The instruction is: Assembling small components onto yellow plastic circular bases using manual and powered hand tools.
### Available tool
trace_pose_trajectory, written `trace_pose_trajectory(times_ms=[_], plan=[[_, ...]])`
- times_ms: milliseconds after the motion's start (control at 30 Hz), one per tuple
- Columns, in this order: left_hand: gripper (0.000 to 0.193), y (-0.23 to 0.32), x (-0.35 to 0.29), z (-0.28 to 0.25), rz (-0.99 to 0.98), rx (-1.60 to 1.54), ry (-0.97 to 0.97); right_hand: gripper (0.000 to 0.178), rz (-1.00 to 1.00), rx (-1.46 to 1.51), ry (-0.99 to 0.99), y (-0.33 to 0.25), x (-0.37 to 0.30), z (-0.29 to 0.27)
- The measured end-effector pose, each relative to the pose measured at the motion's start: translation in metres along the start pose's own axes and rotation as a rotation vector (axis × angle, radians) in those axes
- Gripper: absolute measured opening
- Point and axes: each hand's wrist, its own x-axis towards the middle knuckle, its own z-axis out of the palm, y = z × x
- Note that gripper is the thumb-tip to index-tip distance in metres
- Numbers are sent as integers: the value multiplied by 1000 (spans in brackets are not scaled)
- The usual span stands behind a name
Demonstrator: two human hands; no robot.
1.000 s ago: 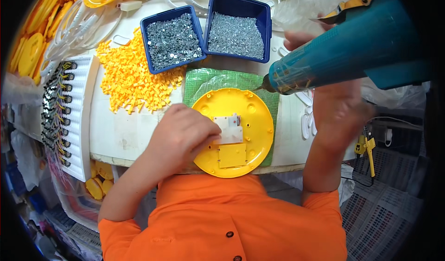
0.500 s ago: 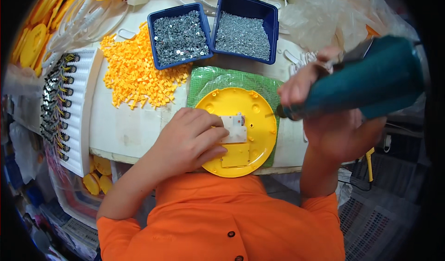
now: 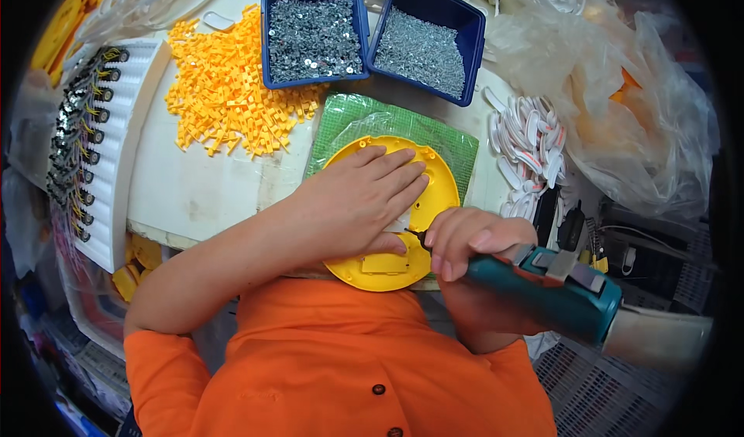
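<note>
A round yellow plastic housing (image 3: pixel 443 185) lies on a green padded mat (image 3: pixel 461 146) at the table's near edge. My left hand (image 3: pixel 364 196) is spread flat over it, fingers stretched out, covering most of the white part (image 3: pixel 399 221) in its middle. My right hand (image 3: pixel 473 239) is wrapped round the front of a teal electric screwdriver (image 3: pixel 542 286). The tool is tilted low, its dark bit (image 3: pixel 415 234) reaching the housing beside the white part, close to my left thumb. Whether a screw sits under the tip is too small to tell.
Two blue bins, one of washer-like pieces (image 3: pixel 314 38) and one of screws (image 3: pixel 422 49), stand beyond the mat. Left are a heap of small yellow parts (image 3: pixel 232 88) and a white tray (image 3: pixel 128 158) of wired components. White strap-like pieces (image 3: pixel 531 146) and plastic bags (image 3: pixel 620 119) lie right.
The screwdriver has swung down and left from the right side, its bit now at the housing. My left hand has slid forward and flattened over the white part.
</note>
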Motion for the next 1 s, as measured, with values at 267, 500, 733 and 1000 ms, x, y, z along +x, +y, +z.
trace_pose_trajectory(times_ms=[267, 500, 733, 1000], plan=[[83, 2, 1, 0, 13, 25, -28, 18, -157, -20, -55, 7, -2, 2], [78, 6, -5, -20, 52, -72, 53, 84, -124, 30, -82, -10, 20, -17], [51, 8, -53, -21, -14, -1, 124, 69, -133, 195, -81, 2, 38, -20], [38, 7, -62, -14, 5, 23, 189, 80, -107, 168, -33, 9, 42, -13]])
